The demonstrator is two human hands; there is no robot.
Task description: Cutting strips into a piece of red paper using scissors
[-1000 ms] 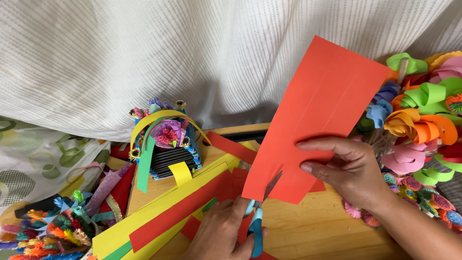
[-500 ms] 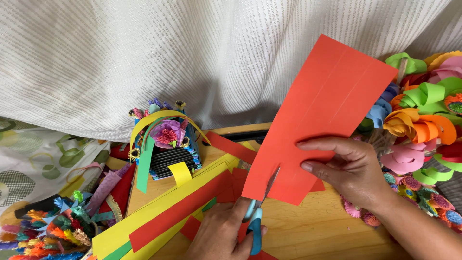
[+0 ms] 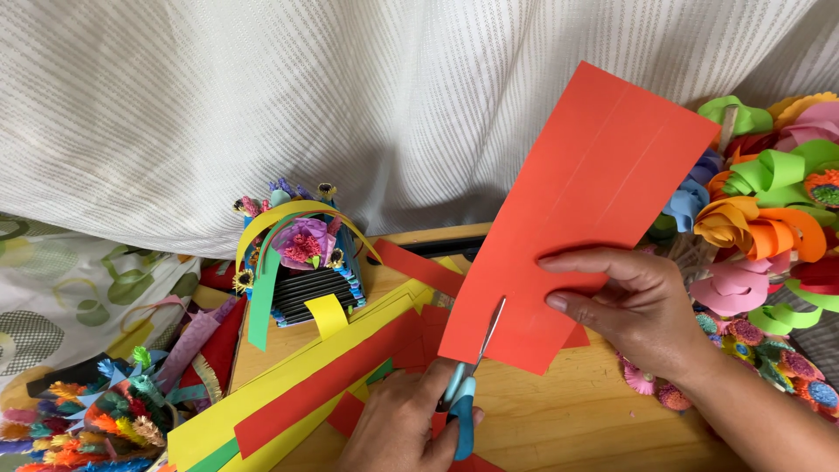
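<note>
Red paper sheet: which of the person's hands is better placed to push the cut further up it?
Left. The left hand grips the blue-handled scissors, whose blades are already in the red paper sheet's lower edge. The right hand only pinches the sheet.

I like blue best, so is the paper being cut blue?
No, the paper is red; the right hand holds it while the left hand works the scissors, whose handles are blue.
</note>
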